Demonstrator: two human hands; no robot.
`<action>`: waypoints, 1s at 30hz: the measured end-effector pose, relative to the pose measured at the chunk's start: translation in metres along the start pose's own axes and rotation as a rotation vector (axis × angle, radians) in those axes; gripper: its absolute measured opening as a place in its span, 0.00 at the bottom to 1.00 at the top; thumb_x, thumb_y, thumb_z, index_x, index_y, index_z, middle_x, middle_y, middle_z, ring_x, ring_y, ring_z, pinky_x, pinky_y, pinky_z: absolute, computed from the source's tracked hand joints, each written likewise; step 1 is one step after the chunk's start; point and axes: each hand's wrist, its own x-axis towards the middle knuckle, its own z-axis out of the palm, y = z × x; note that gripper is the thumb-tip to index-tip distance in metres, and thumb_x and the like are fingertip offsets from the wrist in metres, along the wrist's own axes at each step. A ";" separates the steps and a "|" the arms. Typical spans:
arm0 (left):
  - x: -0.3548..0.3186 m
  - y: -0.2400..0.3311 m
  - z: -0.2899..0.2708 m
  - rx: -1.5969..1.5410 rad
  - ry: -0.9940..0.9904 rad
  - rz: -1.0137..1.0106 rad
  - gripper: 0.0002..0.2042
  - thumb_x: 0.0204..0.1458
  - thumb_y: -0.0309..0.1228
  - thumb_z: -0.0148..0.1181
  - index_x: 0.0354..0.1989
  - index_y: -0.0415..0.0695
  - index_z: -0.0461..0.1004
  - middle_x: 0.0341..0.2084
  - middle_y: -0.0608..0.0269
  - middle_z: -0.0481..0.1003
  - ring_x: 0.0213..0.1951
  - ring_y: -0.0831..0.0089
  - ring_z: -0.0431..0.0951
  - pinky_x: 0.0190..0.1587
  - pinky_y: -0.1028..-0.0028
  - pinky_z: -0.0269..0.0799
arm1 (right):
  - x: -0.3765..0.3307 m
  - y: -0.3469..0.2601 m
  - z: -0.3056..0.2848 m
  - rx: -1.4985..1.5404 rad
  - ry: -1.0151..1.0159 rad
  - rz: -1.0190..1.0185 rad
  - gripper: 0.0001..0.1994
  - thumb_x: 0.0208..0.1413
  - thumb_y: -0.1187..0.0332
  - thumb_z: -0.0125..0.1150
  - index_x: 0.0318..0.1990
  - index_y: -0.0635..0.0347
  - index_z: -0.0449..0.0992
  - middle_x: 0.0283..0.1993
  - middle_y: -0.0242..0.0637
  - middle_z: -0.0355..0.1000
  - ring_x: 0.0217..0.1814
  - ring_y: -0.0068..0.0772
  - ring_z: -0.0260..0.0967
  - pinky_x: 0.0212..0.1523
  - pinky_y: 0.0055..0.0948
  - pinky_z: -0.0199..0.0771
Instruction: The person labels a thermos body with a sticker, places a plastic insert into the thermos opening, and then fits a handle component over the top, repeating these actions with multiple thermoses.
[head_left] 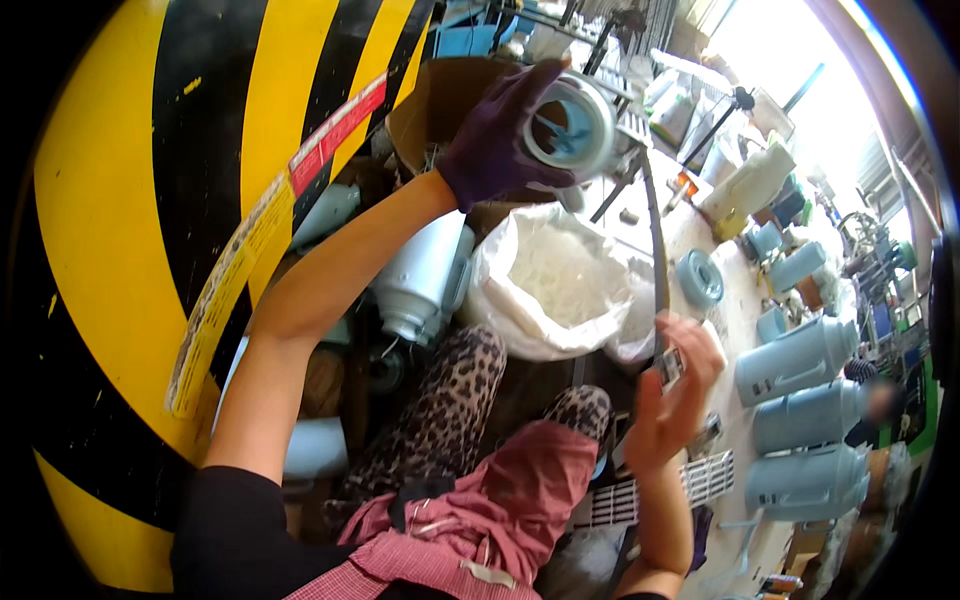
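Observation:
My left hand [505, 140], in a purple glove, is raised at the upper middle and closed around a round, hollow plastic part [603, 130]. Its rim is whitish, and pale blue pieces show inside its opening. My right hand [680, 395] is bare and slightly blurred, beside the workbench edge, with the thumb apart from the curved fingers. A small greyish thing [672, 366] shows between thumb and fingers; whether the hand touches it is unclear. Below my left hand lies a light blue jug [425, 270], neck downward in the view.
An open white sack [555, 285] of pale material stands before my knees. Several light blue jugs [800, 360] line the workbench [725, 345] at right, near a blue ring-shaped part [699, 279]. A yellow-and-black striped panel [210, 130] fills the left; a white grid [715, 480] lies below my right hand.

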 end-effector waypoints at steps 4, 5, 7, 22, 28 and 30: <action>-0.013 -0.090 0.018 -0.066 0.115 0.097 0.44 0.27 0.40 0.86 0.59 0.50 0.71 0.57 0.55 0.75 0.61 0.52 0.72 0.67 0.57 0.65 | -0.031 0.032 0.017 -0.101 -0.104 0.075 0.13 0.57 0.77 0.61 0.49 0.67 0.77 0.51 0.45 0.77 0.56 0.52 0.69 0.62 0.45 0.66; -0.020 -0.091 0.016 0.010 0.123 0.107 0.43 0.29 0.42 0.84 0.59 0.49 0.71 0.58 0.55 0.73 0.62 0.52 0.71 0.67 0.57 0.65 | -0.044 0.046 0.023 -0.094 -0.132 0.133 0.12 0.56 0.78 0.61 0.48 0.66 0.78 0.50 0.44 0.77 0.55 0.52 0.70 0.61 0.45 0.66; -0.043 -0.066 0.008 -0.081 0.137 0.027 0.42 0.33 0.45 0.81 0.61 0.48 0.69 0.59 0.55 0.71 0.63 0.54 0.70 0.68 0.56 0.64 | -0.069 0.091 0.043 -0.125 -0.153 0.315 0.11 0.55 0.79 0.63 0.46 0.61 0.80 0.46 0.43 0.78 0.53 0.51 0.70 0.57 0.41 0.69; -0.168 0.104 -0.058 -1.161 0.047 -0.631 0.49 0.32 0.45 0.85 0.65 0.46 0.64 0.66 0.57 0.59 0.72 0.59 0.55 0.75 0.56 0.51 | -0.173 0.379 0.290 0.016 -0.360 1.087 0.15 0.57 0.62 0.67 0.44 0.66 0.84 0.47 0.52 0.80 0.50 0.49 0.78 0.52 0.38 0.74; -0.144 0.142 -0.033 -0.811 -0.254 -0.551 0.32 0.35 0.42 0.84 0.48 0.54 0.71 0.57 0.49 0.72 0.63 0.44 0.69 0.64 0.47 0.67 | -0.183 0.332 0.190 -0.067 -0.383 0.825 0.11 0.56 0.65 0.67 0.37 0.65 0.84 0.34 0.48 0.79 0.37 0.48 0.78 0.43 0.40 0.76; -0.138 0.158 -0.023 -0.740 -0.488 -0.560 0.22 0.39 0.43 0.80 0.35 0.49 0.73 0.56 0.45 0.75 0.59 0.39 0.74 0.61 0.42 0.69 | -0.173 0.304 0.158 0.111 -0.164 1.059 0.12 0.57 0.66 0.67 0.43 0.66 0.81 0.31 0.44 0.79 0.31 0.39 0.79 0.36 0.35 0.77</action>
